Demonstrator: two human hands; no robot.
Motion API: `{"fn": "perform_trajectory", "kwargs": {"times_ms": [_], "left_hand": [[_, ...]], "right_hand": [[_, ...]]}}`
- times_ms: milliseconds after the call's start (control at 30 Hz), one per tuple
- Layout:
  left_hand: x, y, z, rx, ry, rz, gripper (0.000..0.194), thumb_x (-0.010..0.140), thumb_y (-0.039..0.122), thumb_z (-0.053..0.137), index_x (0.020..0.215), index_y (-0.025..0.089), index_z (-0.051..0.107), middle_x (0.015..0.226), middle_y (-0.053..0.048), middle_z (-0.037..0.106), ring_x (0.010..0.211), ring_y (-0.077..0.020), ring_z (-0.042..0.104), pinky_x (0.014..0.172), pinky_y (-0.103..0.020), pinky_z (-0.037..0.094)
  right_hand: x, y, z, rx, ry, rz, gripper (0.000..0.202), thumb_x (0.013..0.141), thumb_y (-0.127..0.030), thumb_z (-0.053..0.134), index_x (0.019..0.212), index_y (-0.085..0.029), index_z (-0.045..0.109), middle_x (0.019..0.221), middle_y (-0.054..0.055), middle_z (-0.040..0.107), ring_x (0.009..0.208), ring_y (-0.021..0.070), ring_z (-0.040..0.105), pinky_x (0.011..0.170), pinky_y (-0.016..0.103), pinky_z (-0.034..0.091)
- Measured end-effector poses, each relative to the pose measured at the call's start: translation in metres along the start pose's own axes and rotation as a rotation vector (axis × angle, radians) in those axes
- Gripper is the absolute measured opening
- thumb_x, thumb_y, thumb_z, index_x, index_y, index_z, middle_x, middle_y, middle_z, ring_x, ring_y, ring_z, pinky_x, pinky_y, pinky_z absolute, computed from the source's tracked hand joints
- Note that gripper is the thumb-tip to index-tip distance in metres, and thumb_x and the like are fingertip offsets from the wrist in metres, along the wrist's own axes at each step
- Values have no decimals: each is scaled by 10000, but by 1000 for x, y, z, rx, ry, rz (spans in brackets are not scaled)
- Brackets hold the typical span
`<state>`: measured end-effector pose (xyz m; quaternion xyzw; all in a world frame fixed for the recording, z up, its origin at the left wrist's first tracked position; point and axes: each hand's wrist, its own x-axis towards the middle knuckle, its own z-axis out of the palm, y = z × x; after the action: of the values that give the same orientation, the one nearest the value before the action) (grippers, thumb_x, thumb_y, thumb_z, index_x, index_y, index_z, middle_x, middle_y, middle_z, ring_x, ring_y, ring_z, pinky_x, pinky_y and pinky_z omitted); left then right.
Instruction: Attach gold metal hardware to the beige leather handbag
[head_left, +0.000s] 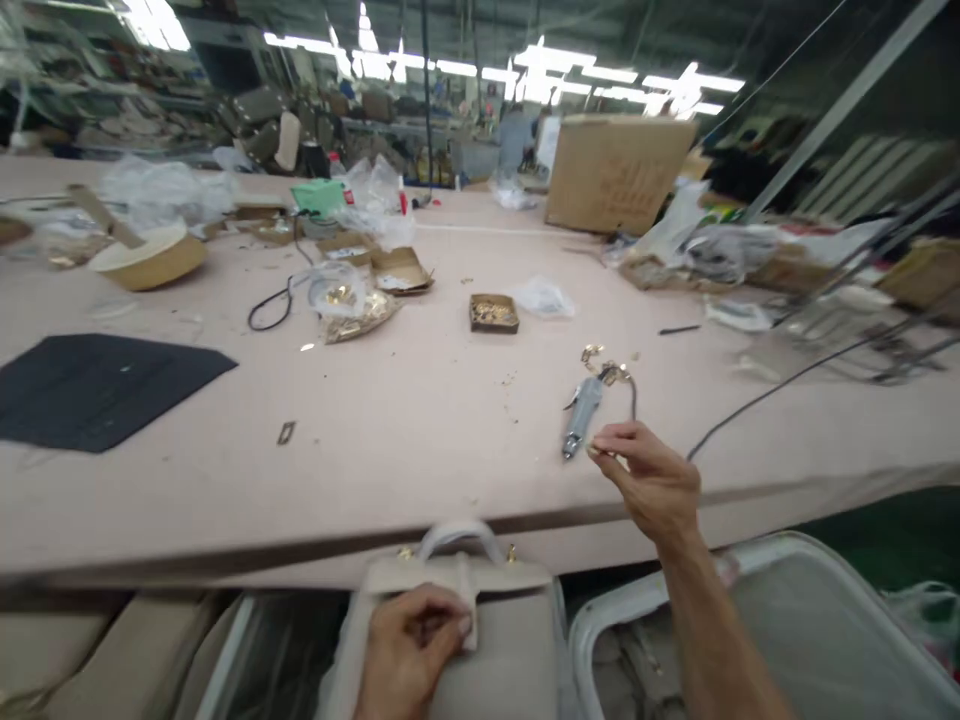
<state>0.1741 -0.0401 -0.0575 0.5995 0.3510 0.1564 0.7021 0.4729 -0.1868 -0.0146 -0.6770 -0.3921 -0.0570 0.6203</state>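
A light beige handbag [517, 630] with a top handle and gold fittings stands at the table's near edge. My left hand [416, 640] is closed on the end of the bag's front strap [471, 640]. Over the table at the right, my right hand [649, 475] pinches a small pale piece [592, 451], too small to name. Just left of those fingertips lies a grey electric screwdriver [583, 415]. Gold metal parts [615, 373] are scattered by its far end.
A small box of gold pieces [493, 313] sits mid-table, with a bag of metal parts [358, 315] to its left. Dark sheet [112, 390] at left; cardboard carton [619, 172] at the back. A white-rimmed bin [795, 620] is at lower right.
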Motion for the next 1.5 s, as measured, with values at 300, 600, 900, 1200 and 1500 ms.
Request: {"fn": "perform_trajectory", "kwargs": {"times_ms": [300,600,900,1200,1500], "left_hand": [[0,7,6,-234,-88,-179,273,683,319,875,791,88,778,715,-116,733,592,-176,648,602,-247,518],[-1,2,2,-313,-142,-185,415,722,456,910,798,71,775,674,-111,717,563,-155,643,587,-228,536],[-5,-7,5,-246,-79,-173,437,724,467,916,783,70,743,668,-121,715,560,-154,650,576,-217,525],[-13,-5,-1,-281,-75,-148,358,682,274,939,880,98,697,806,-127,750,722,-208,724,703,-261,576],[-15,-3,-4,-295,-3,-173,338,668,223,914,806,119,624,749,-88,718,624,-150,651,619,-228,534]], "right_hand": [[-109,-61,95,135,-326,-19,317,929,-24,624,1103,-250,762,1021,88,651,931,194,656,734,302,561],[-123,-59,105,188,-378,-34,387,918,32,595,1142,-250,735,1055,87,638,982,196,647,803,324,559],[-125,-73,94,131,-411,349,180,976,-194,674,1147,-213,725,947,66,659,781,169,640,673,275,556],[-130,-69,93,280,-343,656,130,940,-324,757,970,-198,769,820,36,674,605,128,611,528,209,526],[-131,-78,95,351,-446,743,179,929,-362,766,947,-184,774,794,40,646,626,144,594,544,244,498]]}}
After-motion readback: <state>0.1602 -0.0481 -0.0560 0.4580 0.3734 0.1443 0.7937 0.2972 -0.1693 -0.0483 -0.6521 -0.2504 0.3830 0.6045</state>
